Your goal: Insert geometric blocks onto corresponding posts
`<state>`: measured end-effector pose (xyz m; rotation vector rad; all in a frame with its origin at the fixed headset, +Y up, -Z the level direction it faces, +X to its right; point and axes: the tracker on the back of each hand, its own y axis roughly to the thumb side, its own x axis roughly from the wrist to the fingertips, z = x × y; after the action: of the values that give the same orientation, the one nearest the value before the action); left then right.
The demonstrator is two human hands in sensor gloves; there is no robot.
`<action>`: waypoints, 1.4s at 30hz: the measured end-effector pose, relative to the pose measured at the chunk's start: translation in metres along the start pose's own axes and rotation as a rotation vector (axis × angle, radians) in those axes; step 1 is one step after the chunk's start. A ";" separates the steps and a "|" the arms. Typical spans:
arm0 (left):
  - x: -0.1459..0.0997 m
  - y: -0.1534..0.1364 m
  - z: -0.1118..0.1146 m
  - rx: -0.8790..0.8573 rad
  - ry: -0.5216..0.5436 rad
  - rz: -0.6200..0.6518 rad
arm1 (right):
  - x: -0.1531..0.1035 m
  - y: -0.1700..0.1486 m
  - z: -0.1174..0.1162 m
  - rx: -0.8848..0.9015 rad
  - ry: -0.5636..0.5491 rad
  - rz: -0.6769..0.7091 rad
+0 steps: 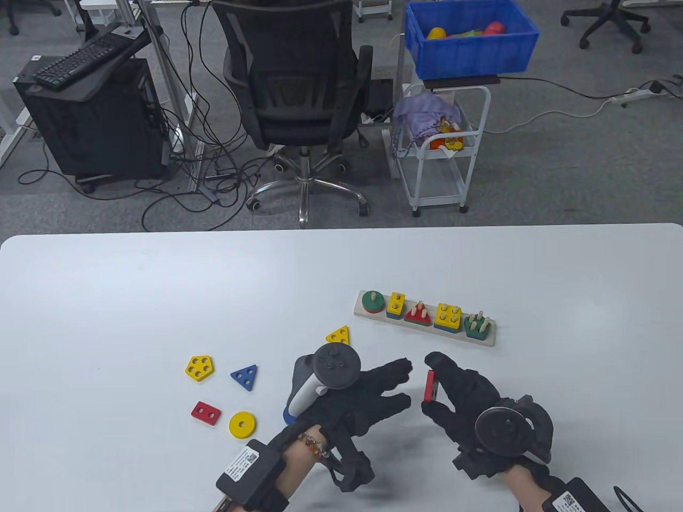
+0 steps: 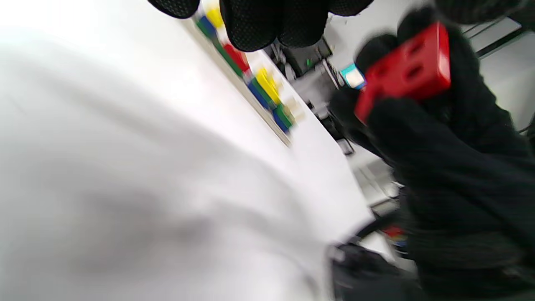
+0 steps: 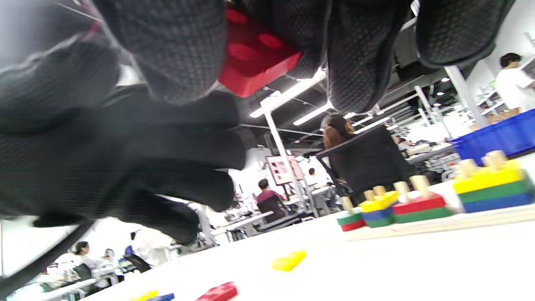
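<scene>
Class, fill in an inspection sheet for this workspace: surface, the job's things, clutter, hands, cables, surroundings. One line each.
Surface: white table, no marks seen.
Job's things: peg board with five stacks of blocks on its posts; loose on the table are a yellow triangle, yellow pentagon, blue triangle, red rectangle and yellow ring.
Clutter: nothing seen on the table.
Hands: right hand has a grip on a red block, held on edge above the table; left hand open, holding nothing.
Cables: many on the floor by the chair; a power strip at far right.
Surroundings: PC tower, keyboard, white cart, blue bin.
</scene>
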<state>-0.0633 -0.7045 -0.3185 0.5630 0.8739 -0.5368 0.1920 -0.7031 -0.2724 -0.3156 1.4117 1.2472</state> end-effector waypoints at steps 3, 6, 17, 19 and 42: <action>-0.026 -0.017 -0.024 0.333 0.149 -0.086 | 0.013 -0.015 0.004 -0.042 0.036 -0.067; -0.050 -0.042 -0.040 0.702 0.242 -0.178 | 0.033 -0.023 0.006 -0.165 0.119 -0.089; -0.109 -0.126 -0.066 0.851 0.279 -0.492 | 0.121 -0.056 -0.012 -0.438 0.420 -0.367; -0.111 -0.130 -0.071 0.844 0.296 -0.517 | 0.130 -0.063 -0.017 -0.471 0.441 -0.419; -0.116 -0.135 -0.075 0.797 0.278 -0.551 | 0.150 -0.094 -0.066 -0.596 0.593 -0.573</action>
<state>-0.2532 -0.7305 -0.2942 1.1482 1.0742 -1.3598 0.1846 -0.7251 -0.4602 -1.4882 1.2456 1.0942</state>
